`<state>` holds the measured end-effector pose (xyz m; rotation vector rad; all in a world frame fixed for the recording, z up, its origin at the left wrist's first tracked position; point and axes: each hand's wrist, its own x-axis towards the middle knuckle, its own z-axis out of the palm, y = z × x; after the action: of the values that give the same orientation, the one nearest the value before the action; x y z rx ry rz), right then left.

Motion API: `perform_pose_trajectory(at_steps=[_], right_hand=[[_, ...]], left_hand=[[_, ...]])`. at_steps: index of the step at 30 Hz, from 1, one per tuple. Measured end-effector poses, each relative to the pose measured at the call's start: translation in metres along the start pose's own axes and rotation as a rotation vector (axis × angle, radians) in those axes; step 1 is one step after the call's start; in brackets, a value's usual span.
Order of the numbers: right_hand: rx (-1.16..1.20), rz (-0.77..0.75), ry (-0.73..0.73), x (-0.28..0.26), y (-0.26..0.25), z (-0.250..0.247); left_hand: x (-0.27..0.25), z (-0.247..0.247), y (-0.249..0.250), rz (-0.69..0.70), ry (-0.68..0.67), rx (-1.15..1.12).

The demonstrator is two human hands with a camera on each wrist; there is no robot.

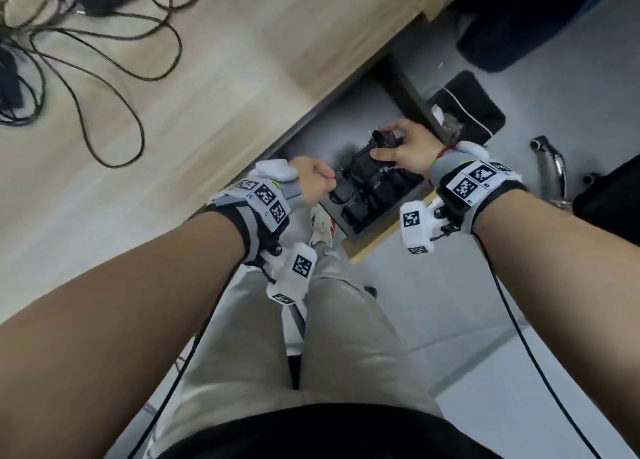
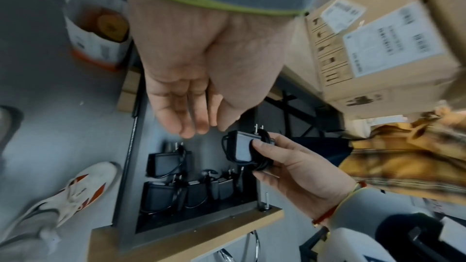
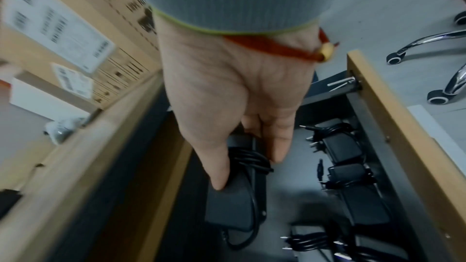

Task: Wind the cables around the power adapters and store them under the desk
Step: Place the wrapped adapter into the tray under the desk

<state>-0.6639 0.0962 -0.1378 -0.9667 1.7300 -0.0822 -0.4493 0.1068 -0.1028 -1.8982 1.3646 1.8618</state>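
A black power adapter (image 1: pixel 363 162) (image 2: pixel 242 148) (image 3: pixel 234 202) with its cable wound round it hangs over the open drawer (image 1: pixel 377 238) (image 2: pixel 189 234) under the desk. My right hand (image 1: pixel 401 147) (image 2: pixel 290 162) (image 3: pixel 247 166) grips it, thumb on one face and fingers on the other. My left hand (image 1: pixel 311 181) (image 2: pixel 201 129) hovers just left of it with straight fingers, holding nothing. Several wound adapters (image 2: pixel 163 164) (image 3: pixel 343 146) lie in rows inside the drawer. Loose black cables (image 1: pixel 104 60) sprawl on the desk top (image 1: pixel 242 77).
Cardboard boxes (image 2: pixel 378 47) (image 3: pixel 63 27) stand beside the drawer under the desk. A chrome chair base (image 1: pixel 550 167) (image 3: pixel 441 47) and a black bag (image 1: pixel 467 108) sit on the grey floor to the right. My shoe (image 2: pixel 75 192) is left of the drawer.
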Motion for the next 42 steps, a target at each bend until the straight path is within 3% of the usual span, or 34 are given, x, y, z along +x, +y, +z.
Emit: perform_pose_trajectory(at_steps=[7, 15, 20, 29, 34, 37, 42], right_hand=[[-0.23, -0.007, 0.062, 0.054, 0.047, 0.006], [-0.295, -0.045, 0.116, 0.109, 0.09, 0.029], [-0.304, -0.065, 0.109, 0.119, 0.1, 0.038], [-0.343, -0.05, 0.115, 0.116, 0.102, 0.047], [-0.288, -0.014, 0.17, 0.105, 0.09, 0.039], [-0.212, -0.021, 0.201, 0.092, 0.075, 0.031], [-0.104, -0.092, 0.205, 0.051, 0.032, 0.025]], left_hand=[[0.059, 0.027, -0.042, -0.094, 0.032, -0.041], [0.13, 0.038, -0.063, -0.166, -0.135, -0.024], [0.14, 0.042, -0.074, -0.184, -0.012, -0.101], [0.135, 0.044, -0.074, -0.231, 0.025, -0.126], [0.119, 0.05, -0.065, -0.159, 0.038, -0.129], [0.104, 0.05, -0.054, -0.128, 0.144, -0.17], [0.065, 0.04, -0.032, -0.033, 0.113, -0.217]])
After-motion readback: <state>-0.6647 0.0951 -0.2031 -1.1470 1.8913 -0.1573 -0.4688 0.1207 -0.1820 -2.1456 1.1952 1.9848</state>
